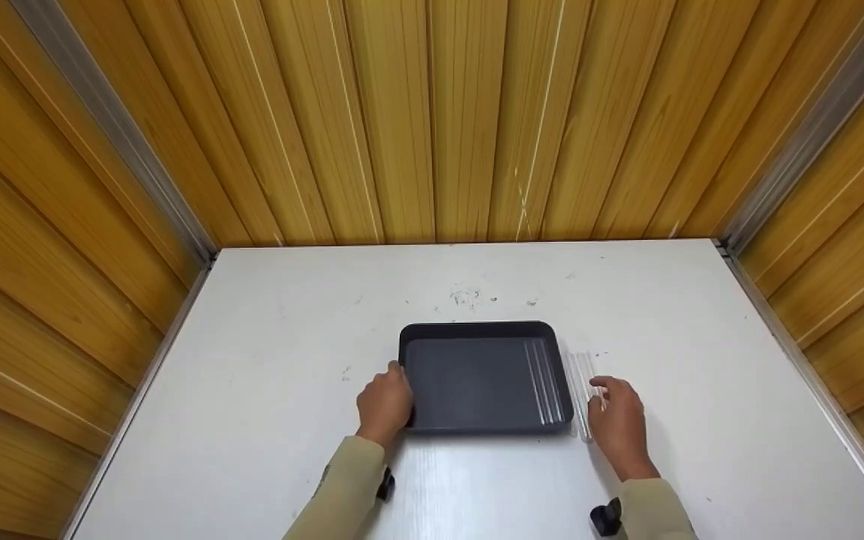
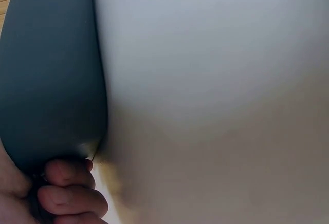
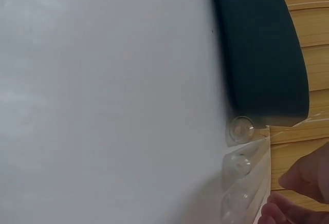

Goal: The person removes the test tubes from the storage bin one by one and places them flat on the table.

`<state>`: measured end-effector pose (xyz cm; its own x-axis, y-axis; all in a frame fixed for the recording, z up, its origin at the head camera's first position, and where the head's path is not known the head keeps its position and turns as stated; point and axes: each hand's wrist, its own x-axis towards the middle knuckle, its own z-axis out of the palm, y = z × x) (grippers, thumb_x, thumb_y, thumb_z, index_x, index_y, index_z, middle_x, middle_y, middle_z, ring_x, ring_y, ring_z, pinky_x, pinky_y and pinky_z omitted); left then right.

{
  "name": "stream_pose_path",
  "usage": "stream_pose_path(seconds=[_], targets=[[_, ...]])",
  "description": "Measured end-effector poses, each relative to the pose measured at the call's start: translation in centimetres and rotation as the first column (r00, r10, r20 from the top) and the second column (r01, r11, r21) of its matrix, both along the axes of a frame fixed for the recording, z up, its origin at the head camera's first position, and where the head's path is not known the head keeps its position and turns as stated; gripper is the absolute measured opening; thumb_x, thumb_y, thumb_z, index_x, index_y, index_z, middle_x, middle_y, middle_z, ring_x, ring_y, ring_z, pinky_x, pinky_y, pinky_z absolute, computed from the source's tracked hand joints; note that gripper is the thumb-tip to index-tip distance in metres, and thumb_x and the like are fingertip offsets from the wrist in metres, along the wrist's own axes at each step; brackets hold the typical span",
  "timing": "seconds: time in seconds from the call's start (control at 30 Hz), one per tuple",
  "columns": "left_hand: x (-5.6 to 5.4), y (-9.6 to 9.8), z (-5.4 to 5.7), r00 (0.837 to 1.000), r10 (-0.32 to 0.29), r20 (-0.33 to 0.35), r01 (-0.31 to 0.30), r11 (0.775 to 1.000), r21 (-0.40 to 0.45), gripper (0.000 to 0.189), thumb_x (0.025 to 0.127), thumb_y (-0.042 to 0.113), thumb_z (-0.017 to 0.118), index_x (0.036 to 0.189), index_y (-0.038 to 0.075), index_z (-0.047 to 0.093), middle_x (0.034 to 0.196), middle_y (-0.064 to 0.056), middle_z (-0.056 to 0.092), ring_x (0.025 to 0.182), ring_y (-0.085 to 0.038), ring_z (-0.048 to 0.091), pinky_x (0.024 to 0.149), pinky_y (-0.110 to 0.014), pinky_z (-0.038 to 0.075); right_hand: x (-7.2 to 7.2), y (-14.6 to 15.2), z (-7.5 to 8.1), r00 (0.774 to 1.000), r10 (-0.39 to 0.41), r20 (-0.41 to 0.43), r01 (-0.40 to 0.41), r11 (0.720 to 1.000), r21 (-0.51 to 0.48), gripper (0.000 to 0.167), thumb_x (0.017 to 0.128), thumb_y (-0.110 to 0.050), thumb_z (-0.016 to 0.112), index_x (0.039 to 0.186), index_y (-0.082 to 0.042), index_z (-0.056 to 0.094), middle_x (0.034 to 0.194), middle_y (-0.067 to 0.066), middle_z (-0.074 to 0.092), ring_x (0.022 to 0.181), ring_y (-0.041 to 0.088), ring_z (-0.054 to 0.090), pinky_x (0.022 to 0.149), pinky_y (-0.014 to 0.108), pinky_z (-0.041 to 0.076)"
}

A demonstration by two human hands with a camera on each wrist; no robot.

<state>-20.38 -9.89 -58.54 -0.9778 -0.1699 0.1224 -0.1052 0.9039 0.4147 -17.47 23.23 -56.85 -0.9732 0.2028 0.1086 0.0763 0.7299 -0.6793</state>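
Note:
A dark grey rectangular tray (image 1: 462, 386) lies flat on the white table. My left hand (image 1: 385, 399) grips its left side; in the left wrist view the fingers (image 2: 74, 199) curl round the tray's edge. Several clear test tubes (image 1: 544, 382) lie side by side in the tray along its right wall. Outside that wall, more clear test tubes (image 1: 580, 401) rest on the table, their rounded ends (image 3: 238, 165) showing in the right wrist view. Just right of these tubes hovers my right hand (image 1: 619, 421), thumb and fingers bent and apart, holding nothing.
The white table (image 1: 252, 360) has dark scuff marks (image 1: 466, 296) behind the tray. Yellow wood-patterned panels (image 1: 462, 120) wall in the back and both sides, with grey metal posts at the corners. A black band device (image 1: 607, 517) sits on the right wrist.

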Motion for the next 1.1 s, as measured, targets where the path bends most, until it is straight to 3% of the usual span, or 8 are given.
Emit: stream_pose_path(seconds=[0.33, 0.57, 0.77, 1.1], targets=[[0.1, -0.1, -0.1, 1.000, -0.012, -0.011, 0.012, 1.000, -0.006, 0.027, 0.102, 0.021, 0.044, 0.109, 0.002, 0.062, 0.079, -0.018, 0.070, 0.066, -0.033, 0.068, 0.053, -0.045, 0.050, -0.3, -1.0, 1.1, 0.999, 0.024, -0.044, -0.024, 1.000, 0.000, 0.027, 0.092, 0.001, 0.054, 0.118, 0.003, 0.060, 0.118, 0.024, 0.059, 0.104, 0.036, 0.059, 0.084, 0.048, 0.049], [0.2, 0.0, -0.2, 0.996, -0.022, -0.081, 0.018, 0.999, -0.040, 0.022, 0.099, 0.017, 0.050, 0.104, 0.001, 0.064, 0.074, -0.019, 0.069, 0.060, -0.034, 0.066, 0.049, -0.045, 0.048, -0.5, -1.5, 1.7, 0.998, 0.038, -0.058, -0.039, 0.999, -0.019, 0.027, 0.093, -0.001, 0.052, 0.119, 0.002, 0.060, 0.117, 0.021, 0.059, 0.102, 0.032, 0.060, 0.084, 0.045, 0.050], [0.1, 0.0, 0.1, 0.999, -0.016, -0.043, 0.015, 1.000, -0.015, 0.025, 0.101, 0.019, 0.046, 0.106, 0.001, 0.064, 0.076, -0.018, 0.069, 0.063, -0.034, 0.067, 0.051, -0.045, 0.048, -0.5, -2.4, 2.0, 0.995, 0.074, -0.074, -0.077, 0.996, -0.035, 0.027, 0.093, 0.001, 0.053, 0.119, 0.002, 0.060, 0.115, 0.021, 0.060, 0.098, 0.032, 0.062, 0.082, 0.044, 0.051], [0.0, -0.1, 0.0, 0.999, -0.017, -0.045, 0.017, 1.000, -0.004, 0.025, 0.101, 0.018, 0.045, 0.101, 0.002, 0.064, 0.074, -0.018, 0.068, 0.061, -0.035, 0.066, 0.051, -0.047, 0.047, -1.0, -3.8, 2.4, 0.992, 0.104, -0.075, -0.107, 0.993, -0.043, 0.028, 0.093, 0.001, 0.055, 0.120, 0.002, 0.060, 0.116, 0.020, 0.060, 0.098, 0.030, 0.063, 0.083, 0.042, 0.052]])
